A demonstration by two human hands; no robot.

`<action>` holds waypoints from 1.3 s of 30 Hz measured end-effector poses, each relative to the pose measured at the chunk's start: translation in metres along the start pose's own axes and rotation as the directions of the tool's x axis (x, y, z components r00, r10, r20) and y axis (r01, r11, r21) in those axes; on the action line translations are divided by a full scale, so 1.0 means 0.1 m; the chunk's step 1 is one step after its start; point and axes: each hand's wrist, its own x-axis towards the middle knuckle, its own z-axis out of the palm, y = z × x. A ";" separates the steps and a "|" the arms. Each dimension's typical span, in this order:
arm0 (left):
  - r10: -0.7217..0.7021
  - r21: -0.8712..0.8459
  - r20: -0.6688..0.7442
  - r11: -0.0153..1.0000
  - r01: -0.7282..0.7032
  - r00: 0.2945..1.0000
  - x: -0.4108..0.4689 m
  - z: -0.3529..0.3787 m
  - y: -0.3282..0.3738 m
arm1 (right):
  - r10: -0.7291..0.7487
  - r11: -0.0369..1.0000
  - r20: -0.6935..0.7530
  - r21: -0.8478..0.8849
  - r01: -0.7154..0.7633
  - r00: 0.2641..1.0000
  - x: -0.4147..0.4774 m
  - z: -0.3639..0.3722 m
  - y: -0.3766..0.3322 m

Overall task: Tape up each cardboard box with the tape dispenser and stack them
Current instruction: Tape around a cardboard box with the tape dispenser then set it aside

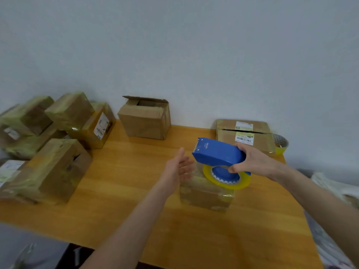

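My right hand [252,163] grips a blue tape dispenser [217,154] with a yellow-edged tape roll, held just above a small taped cardboard box [206,195] at the table's middle right. My left hand [178,169] hovers with straight fingers just left of that box, touching nothing that I can see. An untaped box [144,119] with raised flaps stands at the back centre. A flat box [244,133] with labels and a slit lid sits at the back right. Several taped boxes [58,167] are piled at the left.
A wooden table [126,181] carries everything, against a pale wall. A spare tape roll [280,144] lies at the back right corner. Cloth or bedding [334,191] lies beyond the table's right edge. Bare wood shows between the left pile and the small box.
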 end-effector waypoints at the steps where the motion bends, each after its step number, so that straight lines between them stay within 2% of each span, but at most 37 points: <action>1: -0.028 0.041 0.020 0.999 0.027 0.999 0.00 0.06 0.04 | -0.004 1.000 0.002 -0.001 0.004 1.000 0.01 0.00 0.00; 3: -0.040 0.090 0.020 0.995 0.038 0.999 0.01 0.18 0.06 | -0.010 1.000 0.003 -0.009 0.010 1.000 0.02 -0.01 0.01; 6: -0.043 0.010 0.010 0.999 0.043 0.999 0.05 0.24 0.05 | -0.010 1.000 0.013 -0.003 0.010 1.000 0.03 -0.02 0.02; 10: -0.040 0.035 0.033 0.999 0.039 0.999 0.08 0.19 0.03 | -0.010 1.000 0.024 0.002 0.010 1.000 0.03 -0.03 0.04; 14: -0.146 -0.058 0.036 0.987 0.148 0.989 0.09 0.16 0.08 | -0.024 0.999 0.027 -0.024 0.024 0.999 0.06 -0.04 0.06; 16: -0.143 0.007 0.028 0.990 0.143 0.989 0.10 0.14 0.10 | -0.025 0.999 0.026 -0.037 0.026 0.999 0.07 -0.04 0.05; 19: -0.061 0.116 -0.028 0.991 0.064 0.998 0.11 0.11 0.11 | -0.065 0.995 0.030 -0.078 0.067 0.997 0.07 -0.03 -0.03; 25: 0.067 0.305 -0.141 0.952 -0.021 0.988 0.18 -0.05 0.16 | -0.182 0.946 0.032 -0.268 0.184 0.983 0.12 0.02 -0.22; 32: 0.097 0.344 -0.244 0.939 -0.007 0.965 0.20 -0.54 0.08 | -0.100 0.888 0.101 -0.440 0.135 0.990 0.09 -0.15 -0.32; 39: 0.161 0.483 -0.263 0.875 -0.015 0.951 0.37 -0.49 -0.26 | -0.060 0.879 0.114 -0.465 0.107 0.992 0.08 -0.10 -0.33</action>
